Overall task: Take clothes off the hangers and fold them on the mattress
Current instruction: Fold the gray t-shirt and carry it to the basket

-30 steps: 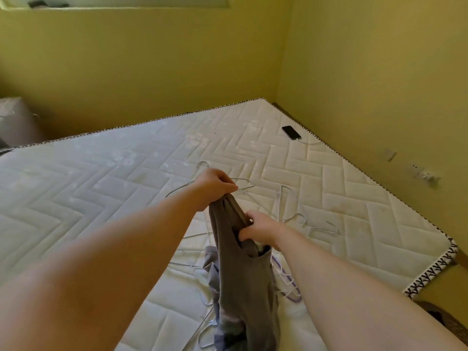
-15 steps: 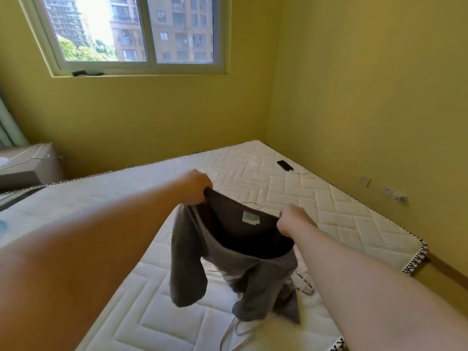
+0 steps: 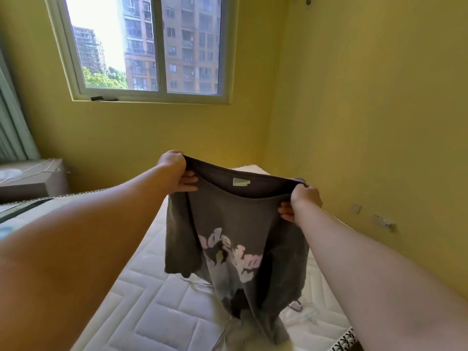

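Left hand (image 3: pixel 174 168): pinches one shoulder of the dark grey T-shirt (image 3: pixel 235 224), with the thumb over the top edge and the fingers (image 3: pixel 188 181) curled under on the near side.
Right hand (image 3: pixel 304 198): pinches the other shoulder the same way, level with the left hand and well apart from it.
T-shirt: hangs in the air between the two hands. The collar sags a little from hand to hand, and the body drops below them towards the mattress (image 3: pixel 152 300). Whether the hem touches it cannot be told.
Neck label (image 3: pixel 241 181): sits midway between the hands.
Print (image 3: pixel 235 257): pale letters below the hands, on the side facing the person.
Hanger: none shows inside the shirt, so it looks free.
Step in hand: probably spreading the shirt before laying it down.
Doing it well: keep both pinches at the shoulder seams and draw the hands apart until the collar line is taut. Then lower the hem first onto the mattress beyond the hands, so the body lies flat.
Risk: the sleeve below the left hand hangs folded inward and may crease underneath.
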